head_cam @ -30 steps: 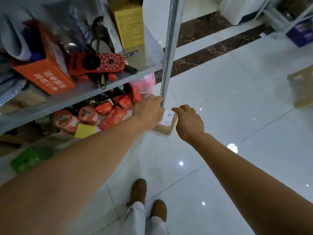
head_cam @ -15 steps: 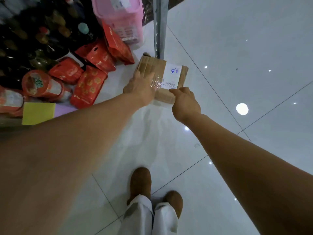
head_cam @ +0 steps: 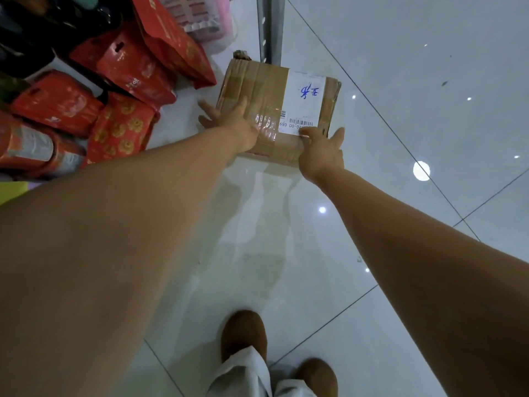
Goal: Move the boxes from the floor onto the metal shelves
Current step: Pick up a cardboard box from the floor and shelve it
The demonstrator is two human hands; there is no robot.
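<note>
A taped brown cardboard box (head_cam: 266, 90) with a white shipping label lies flat on the white tile floor, right at the foot of the metal shelf post (head_cam: 270, 27). My left hand (head_cam: 229, 124) grips the box's near left corner, thumb on top and fingers spread down its left side. At the near right corner my right hand (head_cam: 320, 150) has its fingers curled onto the label edge and its thumb out along the right side. The box's underside still touches the floor.
Several red snack bags (head_cam: 128, 70) and round red tins (head_cam: 28, 144) crowd the floor to the left, under the shelf. A pink plastic container (head_cam: 197, 15) stands behind them. My brown shoes (head_cam: 243, 333) are at the bottom; glossy floor extends right.
The view has tilted down and moved closer to the floor, so the upper shelf has left the view. Both hands have settled onto the box's near corners.
</note>
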